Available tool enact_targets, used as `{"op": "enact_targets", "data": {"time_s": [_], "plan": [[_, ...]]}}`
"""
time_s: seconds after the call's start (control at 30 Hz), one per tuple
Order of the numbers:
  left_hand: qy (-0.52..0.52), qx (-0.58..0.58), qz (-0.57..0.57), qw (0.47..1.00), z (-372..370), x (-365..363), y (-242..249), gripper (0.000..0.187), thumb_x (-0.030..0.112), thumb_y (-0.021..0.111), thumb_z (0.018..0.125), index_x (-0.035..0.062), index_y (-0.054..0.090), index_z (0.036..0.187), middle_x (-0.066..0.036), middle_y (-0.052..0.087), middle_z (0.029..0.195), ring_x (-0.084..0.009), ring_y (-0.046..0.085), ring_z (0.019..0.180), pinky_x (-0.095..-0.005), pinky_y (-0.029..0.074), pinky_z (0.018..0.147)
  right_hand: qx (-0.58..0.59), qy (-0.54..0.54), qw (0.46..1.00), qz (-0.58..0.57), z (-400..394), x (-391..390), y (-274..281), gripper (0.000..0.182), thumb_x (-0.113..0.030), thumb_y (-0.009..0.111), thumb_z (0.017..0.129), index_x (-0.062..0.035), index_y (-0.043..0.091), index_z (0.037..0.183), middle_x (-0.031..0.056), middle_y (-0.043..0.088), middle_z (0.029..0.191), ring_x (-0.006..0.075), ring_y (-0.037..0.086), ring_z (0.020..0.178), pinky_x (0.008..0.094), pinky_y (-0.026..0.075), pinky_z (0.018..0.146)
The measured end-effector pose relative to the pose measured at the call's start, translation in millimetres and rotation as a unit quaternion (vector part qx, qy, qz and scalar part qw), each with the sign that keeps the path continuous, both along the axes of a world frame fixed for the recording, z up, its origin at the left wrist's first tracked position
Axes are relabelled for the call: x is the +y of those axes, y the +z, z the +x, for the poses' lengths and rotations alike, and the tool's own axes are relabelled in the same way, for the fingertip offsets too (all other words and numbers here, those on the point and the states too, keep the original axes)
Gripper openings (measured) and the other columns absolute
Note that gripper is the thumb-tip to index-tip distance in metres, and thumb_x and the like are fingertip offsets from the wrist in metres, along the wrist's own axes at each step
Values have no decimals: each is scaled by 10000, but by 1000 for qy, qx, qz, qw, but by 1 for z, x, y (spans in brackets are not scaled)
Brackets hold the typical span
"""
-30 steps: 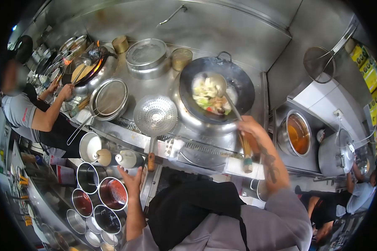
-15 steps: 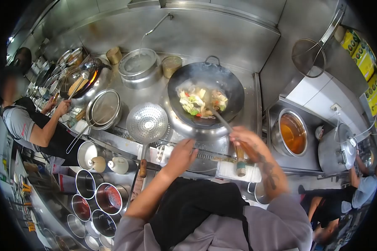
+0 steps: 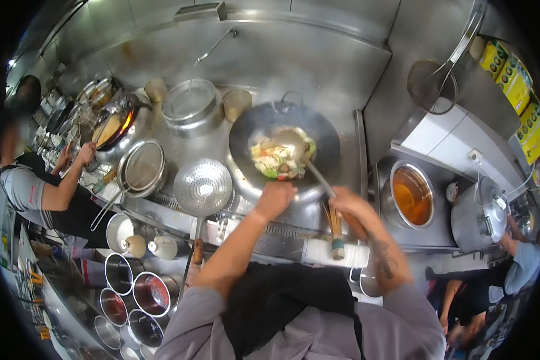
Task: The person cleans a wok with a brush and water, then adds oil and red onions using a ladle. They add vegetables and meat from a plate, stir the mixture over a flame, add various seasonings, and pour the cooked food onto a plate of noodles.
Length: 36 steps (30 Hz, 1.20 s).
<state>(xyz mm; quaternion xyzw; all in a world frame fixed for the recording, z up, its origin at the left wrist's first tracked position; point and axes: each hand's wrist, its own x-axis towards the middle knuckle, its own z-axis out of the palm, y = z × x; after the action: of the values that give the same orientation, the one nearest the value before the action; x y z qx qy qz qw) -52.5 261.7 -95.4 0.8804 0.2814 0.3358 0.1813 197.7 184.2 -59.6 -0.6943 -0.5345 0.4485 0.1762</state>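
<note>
My right hand is closed round the shaft of a ladle, its wooden end reaching back under my forearm. The ladle's bowl rests over chopped vegetables in a steaming dark wok. At the wok's near edge, my left hand is closed on it, apparently at a handle that my fingers hide. A bamboo wok brush lies on a folded white cloth below my right hand. Left of my left hand lies a large perforated skimmer with a wooden handle.
A mesh strainer and a lidded steel pot stand left of the wok. A bowl of amber liquid sits at right, beside a big pot. A co-worker handles another wok at far left; another person bends at lower right.
My left hand has moved forward and right from open space to the wok's near edge and closed there. The ladle's bowl has risen out of the food and turned.
</note>
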Motion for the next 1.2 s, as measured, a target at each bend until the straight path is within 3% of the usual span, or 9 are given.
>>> {"op": "enact_targets", "data": {"time_s": [0.07, 0.13, 0.17, 0.33, 0.43, 0.67, 0.73, 0.93, 1.2], "plan": [[16, 43, -7, 999, 3, 10, -19, 284, 226, 546, 927, 41, 564, 712, -177, 617, 717, -391, 592, 724, -493, 439, 686, -54, 0, 998, -22, -17, 6, 3, 295, -88, 517, 835, 11, 565, 1109, 167, 658, 846, 254, 660, 652, 380, 534, 557], [20, 37, -12, 999, 8, 16, -31, 280, 226, 552, 924, 44, 559, 711, -174, 608, 703, -385, 592, 723, -489, 439, 684, -316, -22, 947, 59, -40, 17, -16, 359, -116, 520, 842, 12, 534, 1177, 240, 669, 949, 351, 679, 830, 447, 541, 735], [19, 48, -21, 998, 8, 7, -17, 284, 233, 547, 928, 42, 561, 718, -174, 610, 708, -384, 597, 738, -486, 440, 694, -247, -13, 969, 22, -56, 11, 6, 406, -135, 535, 835, 21, 507, 1209, 292, 645, 1008, 414, 641, 955, 479, 491, 872], [27, 35, -24, 999, -8, -2, -12, 287, 231, 549, 926, 41, 560, 710, -179, 611, 709, -391, 593, 730, -487, 438, 692, -161, 59, 984, 36, -38, 1, 35, 402, -132, 549, 821, 42, 508, 1181, 302, 634, 1016, 420, 625, 987, 476, 494, 866], [18, 12, -19, 1000, -2, 5, -10, 304, 237, 552, 925, 41, 559, 692, -176, 608, 698, -395, 588, 724, -487, 436, 697, -308, 8, 941, 138, -33, 5, 53, 333, -119, 536, 833, 50, 518, 1119, 290, 646, 993, 414, 634, 978, 469, 508, 853], [14, 31, -52, 998, 1, 11, -14, 316, 251, 542, 930, 33, 562, 703, -175, 617, 715, -392, 592, 730, -495, 441, 689, -324, -43, 942, 78, -42, 89, 3, 351, -126, 532, 836, 36, 535, 1148, 279, 644, 1036, 415, 620, 1015, 473, 486, 895], [19, 18, -30, 999, 2, 11, -14, 312, 253, 541, 931, 30, 564, 714, -177, 620, 719, -397, 592, 730, -497, 442, 688, -334, 24, 940, 67, -61, 83, -5, 327, -81, 448, 861, 74, 527, 1138, 288, 649, 1029, 407, 632, 1016, 471, 496, 893], [22, 33, -42, 998, -1, 10, -20, 299, 252, 537, 932, 32, 567, 731, -179, 622, 721, -400, 591, 736, -495, 438, 696, -212, 83, 971, 66, -38, 37, 27, 399, -134, 566, 826, -17, 489, 1200, 270, 652, 994, 423, 629, 970, 495, 497, 858], [35, 28, -25, 999, 5, 8, -18, 299, 259, 539, 931, 51, 566, 719, -154, 628, 722, -372, 597, 719, -478, 429, 710, -336, -31, 939, 64, -43, -4, 5, 353, -103, 525, 844, 93, 471, 1133, 291, 655, 926, 414, 666, 844, 477, 540, 768]]}}
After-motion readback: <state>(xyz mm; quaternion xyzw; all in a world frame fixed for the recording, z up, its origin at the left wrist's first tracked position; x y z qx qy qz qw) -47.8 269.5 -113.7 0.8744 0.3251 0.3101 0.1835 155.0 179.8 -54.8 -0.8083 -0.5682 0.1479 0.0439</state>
